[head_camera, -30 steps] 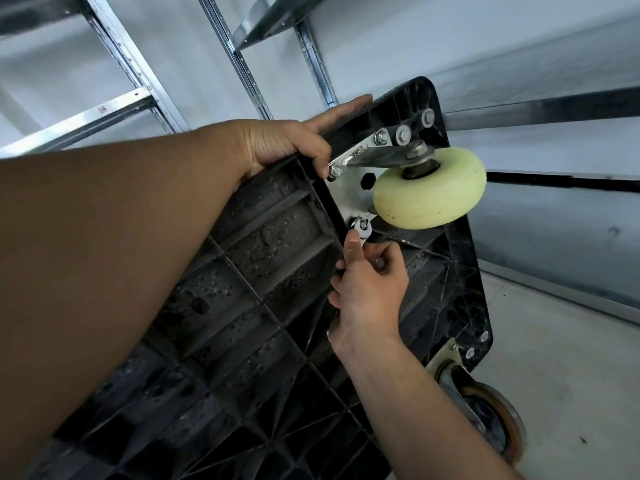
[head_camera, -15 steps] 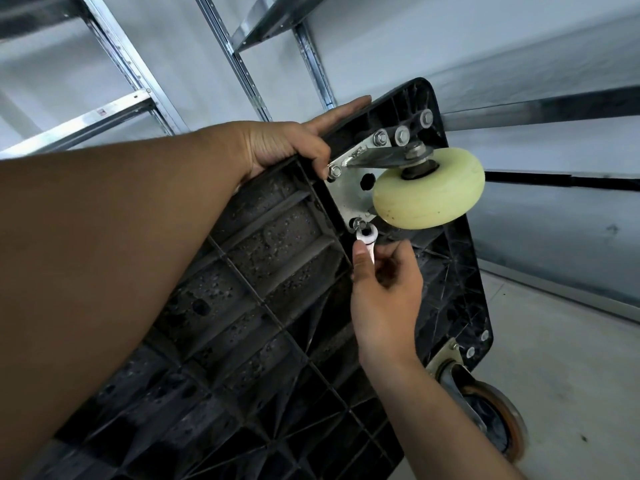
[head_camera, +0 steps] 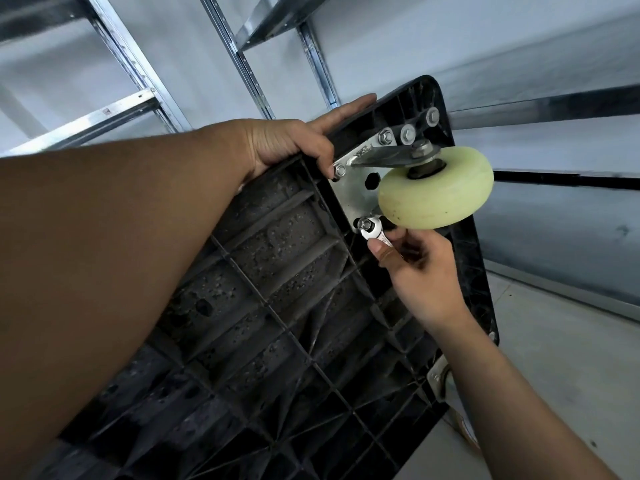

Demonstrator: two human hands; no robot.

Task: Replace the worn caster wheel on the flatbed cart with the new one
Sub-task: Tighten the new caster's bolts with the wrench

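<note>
**Wrench seated on the lower bolt of the pale caster**

The flatbed cart (head_camera: 277, 306) stands tipped on edge, its black ribbed underside facing the camera and speckled with grime; the pale yellow caster wheel (head_camera: 436, 192) sits at the cart's upper corner on a bright metal mounting plate (head_camera: 356, 192). The left hand (head_camera: 291, 147) grips the cart's top edge, thumb curled onto the ribbed side just beside a plate bolt, fingers laid over the rim. The right hand (head_camera: 419, 275) pinches a small silver wrench (head_camera: 375, 233) between thumb and fingers; the wrench head is fitted on the nut (head_camera: 365, 223) at the plate's lower corner, just under the wheel. A second caster (head_camera: 446, 379) shows at the cart's lower right, partly hidden by the right forearm. Behind, galvanised shelving uprights (head_camera: 138, 74) run up a pale grey wall (head_camera: 519, 46); the floor (head_camera: 554, 358) is smooth light concrete.
</note>
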